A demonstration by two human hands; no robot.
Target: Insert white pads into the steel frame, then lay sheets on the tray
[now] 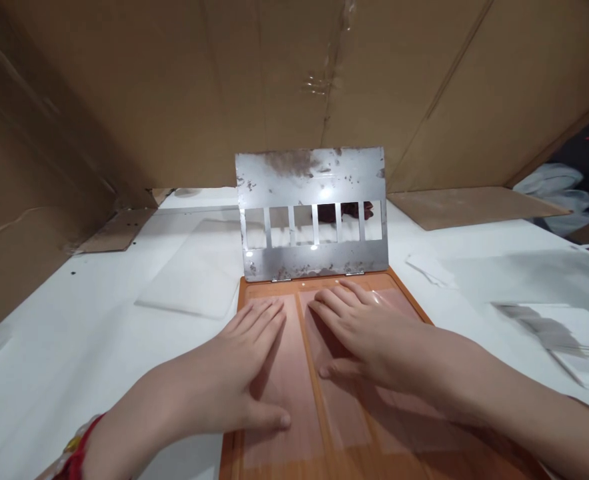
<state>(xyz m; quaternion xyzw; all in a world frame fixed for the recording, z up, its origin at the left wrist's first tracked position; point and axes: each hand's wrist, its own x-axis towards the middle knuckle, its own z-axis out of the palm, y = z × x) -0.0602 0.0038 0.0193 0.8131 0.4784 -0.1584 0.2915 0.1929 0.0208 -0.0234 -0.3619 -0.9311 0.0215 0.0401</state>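
Observation:
Both hands lie flat on pale translucent strips set on an orange-brown board. My left hand (247,363) rests on the left strip (294,427), fingers stretched toward the far end and thumb out to the side. On the strips right of it, my right hand (359,330) is spread, partly covering the middle strip (344,420) and the right strip (419,427). The board (254,288) has a metal plate (309,180) hinged at its far edge. That plate stands raised, with a row of several rectangular cut-outs and brown stains on it.
Cardboard walls (274,80) enclose the back and left of the white table (99,300). A thin white sheet (189,273) lies left of the board. Stacked white pieces (564,340) and a small white scrap (429,270) lie to the right. A dark red object (344,212) shows through the cut-outs.

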